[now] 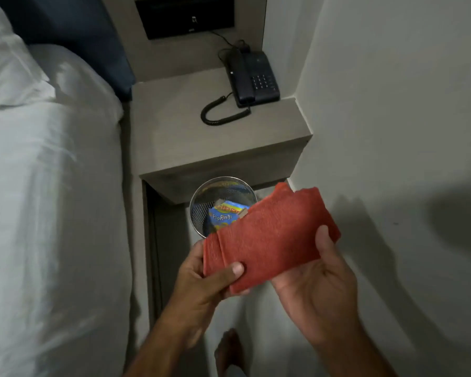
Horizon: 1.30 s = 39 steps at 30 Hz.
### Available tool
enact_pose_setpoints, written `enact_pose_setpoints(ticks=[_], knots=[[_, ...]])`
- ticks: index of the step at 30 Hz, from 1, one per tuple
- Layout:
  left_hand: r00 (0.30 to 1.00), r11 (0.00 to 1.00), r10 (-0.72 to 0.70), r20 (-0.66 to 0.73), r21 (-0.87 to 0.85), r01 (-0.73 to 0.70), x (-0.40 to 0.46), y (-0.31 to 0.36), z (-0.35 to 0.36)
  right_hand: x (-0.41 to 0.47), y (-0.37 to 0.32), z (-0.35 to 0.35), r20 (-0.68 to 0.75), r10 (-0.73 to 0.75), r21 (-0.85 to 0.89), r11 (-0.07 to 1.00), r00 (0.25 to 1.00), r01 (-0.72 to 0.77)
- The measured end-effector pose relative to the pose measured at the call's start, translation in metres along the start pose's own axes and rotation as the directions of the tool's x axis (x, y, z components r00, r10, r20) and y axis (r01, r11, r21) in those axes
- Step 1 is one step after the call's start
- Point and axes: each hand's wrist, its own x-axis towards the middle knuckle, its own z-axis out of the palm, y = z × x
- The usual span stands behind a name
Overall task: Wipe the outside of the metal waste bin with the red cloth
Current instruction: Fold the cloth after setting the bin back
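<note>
Dim, flat indoor light; colours muted, image soft and slightly grainy. Brightest patches on the white bedding [46, 164] at left; broad soft-edged shadows on the right wall [392, 131]. Wide-angle bending at the edges; forearms at the bottom blurred.

Hotel bedroom, bed [52, 159], bedside phone [252, 76]

— Anything readable from where you stand?
— Only "PopRings", in white on the blue snack packet [223, 217] lying inside the metal waste bin [199, 208] below my hands.
— And the telephone [252, 77]?
— Its keypad markings are too small for me to read.
</note>
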Motion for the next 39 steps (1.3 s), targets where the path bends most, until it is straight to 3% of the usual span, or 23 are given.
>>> enact_pose_setpoints(ticks=[5,12,16,20,24,31,33,36,39], knots=[[0.970,0.978,0.191,-0.148,0.111,-0.176,-0.045,0.065,0.002,-0.016,-0.022,0.064,-0.090,-0.016,-0.231,0.973,0.996,-0.005],[0.931,0.936,0.344,-0.119,0.120,-0.330,-0.048,0.138,-0.011,0.022,-0.037,0.110,-0.184,0.072,-0.253,0.960,0.980,-0.118],[0.893,0.922,0.380,-0.240,0.177,-0.345,-0.030,0.156,-0.021,0.052,-0.041,0.119,-0.169,0.114,-0.560,0.806,0.979,-0.191],[0.859,0.930,0.351,-0.373,0.242,-0.275,0.006,0.157,-0.033,0.091,-0.046,0.115,-0.194,-0.008,-0.817,0.555,0.981,-0.157],[0.834,0.940,0.323,-0.447,0.255,-0.227,0.058,0.155,-0.035,0.144,-0.040,0.103,-0.139,-0.117,-0.948,0.303,0.983,-0.098],[0.783,0.889,0.389,-0.485,0.421,-0.181,0.156,0.190,-0.046,0.252,-0.035,0.094,-0.137,-0.104,-0.983,0.134,0.985,-0.122],[0.797,0.910,0.315,-0.516,0.402,-0.100,0.185,0.198,-0.055,0.285,-0.030,0.094,-0.146,-0.114,-0.988,0.067,0.983,-0.139],[0.857,0.962,0.072,-0.511,0.262,0.076,0.225,0.201,-0.072,0.330,-0.015,0.087,-0.140,-0.191,-0.988,-0.034,0.971,-0.149],[0.835,0.929,-0.016,-0.551,0.302,0.216,0.255,0.197,-0.085,0.361,0.002,0.074,-0.168,-0.216,-0.970,-0.139,0.962,-0.201]])
